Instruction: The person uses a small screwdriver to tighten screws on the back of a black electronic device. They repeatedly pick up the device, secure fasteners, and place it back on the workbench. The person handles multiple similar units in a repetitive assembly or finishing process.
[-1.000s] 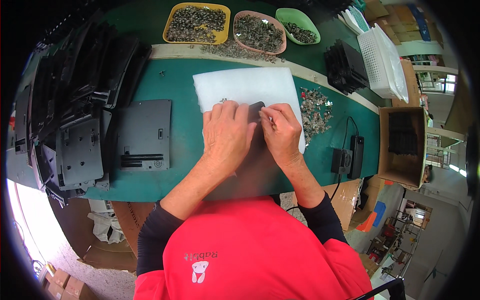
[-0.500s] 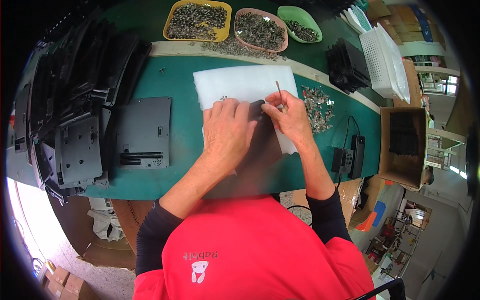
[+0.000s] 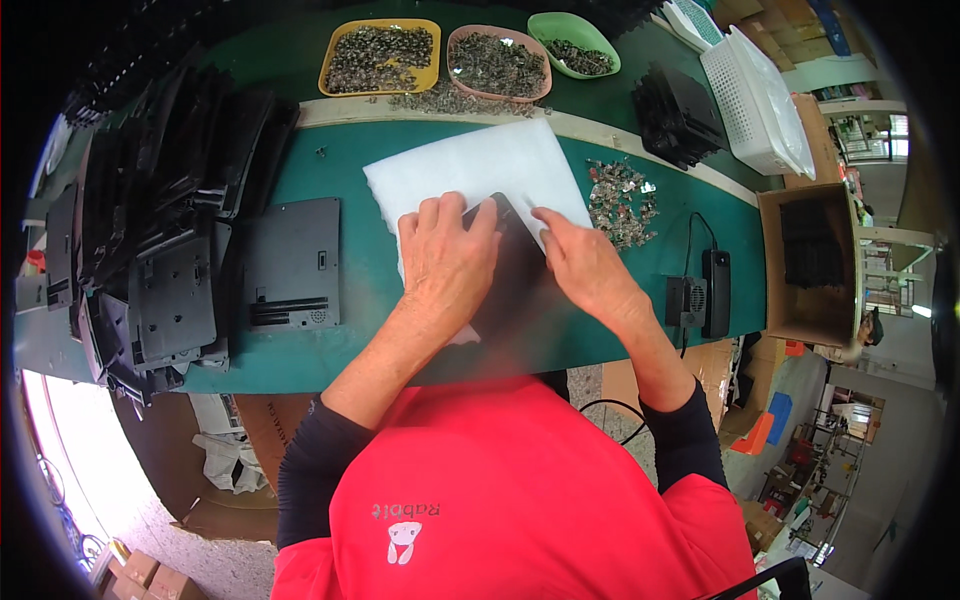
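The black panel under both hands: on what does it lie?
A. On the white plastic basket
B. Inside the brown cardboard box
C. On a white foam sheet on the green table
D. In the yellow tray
C: the black panel, pressed by the left hand and the right hand, lies on the white foam sheet spread over the green table.

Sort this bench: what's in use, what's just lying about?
In use:
left hand
right hand
dark flat plastic panel
white foam sheet

Lying about:
loose pile of small metal clips
yellow tray of parts
white plastic basket
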